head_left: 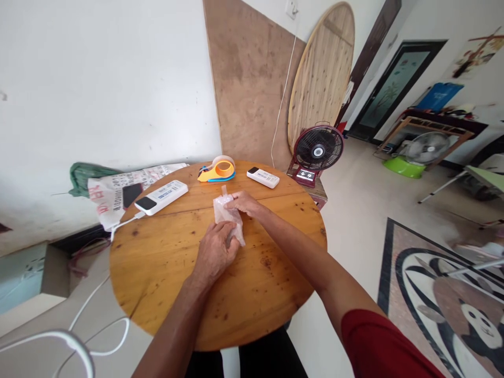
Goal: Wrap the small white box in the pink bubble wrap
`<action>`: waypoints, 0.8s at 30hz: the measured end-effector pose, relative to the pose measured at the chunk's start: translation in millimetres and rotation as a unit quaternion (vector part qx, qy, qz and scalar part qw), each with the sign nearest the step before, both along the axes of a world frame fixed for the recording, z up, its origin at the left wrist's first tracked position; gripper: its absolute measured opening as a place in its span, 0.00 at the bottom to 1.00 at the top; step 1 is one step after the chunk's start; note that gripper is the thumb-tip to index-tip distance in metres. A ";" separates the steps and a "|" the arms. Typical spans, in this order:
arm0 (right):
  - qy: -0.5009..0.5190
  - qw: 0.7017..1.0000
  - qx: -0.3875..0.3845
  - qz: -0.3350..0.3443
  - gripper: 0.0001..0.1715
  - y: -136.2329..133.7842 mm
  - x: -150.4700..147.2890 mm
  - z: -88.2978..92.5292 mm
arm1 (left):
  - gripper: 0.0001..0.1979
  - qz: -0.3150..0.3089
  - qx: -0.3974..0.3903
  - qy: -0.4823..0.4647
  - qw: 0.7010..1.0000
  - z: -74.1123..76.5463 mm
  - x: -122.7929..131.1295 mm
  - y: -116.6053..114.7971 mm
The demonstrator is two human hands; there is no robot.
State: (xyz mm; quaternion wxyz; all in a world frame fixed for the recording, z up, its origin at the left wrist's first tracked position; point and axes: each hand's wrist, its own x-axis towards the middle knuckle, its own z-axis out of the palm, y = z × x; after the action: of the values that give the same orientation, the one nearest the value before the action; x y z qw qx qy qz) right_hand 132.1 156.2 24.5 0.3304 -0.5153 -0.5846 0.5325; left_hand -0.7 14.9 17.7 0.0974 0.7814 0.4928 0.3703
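Observation:
A small clear plastic bag (225, 211) lies near the middle of a round wooden table (165, 273). My left hand (216, 252) rests on the bag's near end, fingers curled down over it. My right hand (244, 202) pinches the bag's far end with its fingers pressed together. Whatever is inside the bag cannot be made out.
Beyond the bag lie an orange tape dispenser (217, 170), a white remote (263, 177) and a white power bank (161, 197) with a cable running off the left edge. A floor fan (317, 152) stands right of the table. A printed sack (114, 191) sits behind left.

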 end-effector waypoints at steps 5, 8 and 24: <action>0.033 0.999 0.015 -0.027 0.07 -5.5 -1.0 -3.3 | 0.16 0.006 -0.014 -0.012 1.000 1.1 0.5 -0.5; 0.056 0.997 0.052 -0.022 0.07 -12.5 0.7 3.3 | 0.16 0.003 -0.016 -0.016 1.000 -1.5 -0.4 0.7; 0.014 0.981 0.183 0.067 0.12 -74.5 18.2 30.8 | 0.15 0.069 -0.038 -0.080 0.994 -9.3 3.4 -4.4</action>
State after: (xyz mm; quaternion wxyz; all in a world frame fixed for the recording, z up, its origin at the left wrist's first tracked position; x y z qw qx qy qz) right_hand 150.3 81.6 55.3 0.3911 -0.3977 -0.7009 0.4445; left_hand 2.7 10.6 8.4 0.1404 0.7088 0.5503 0.4184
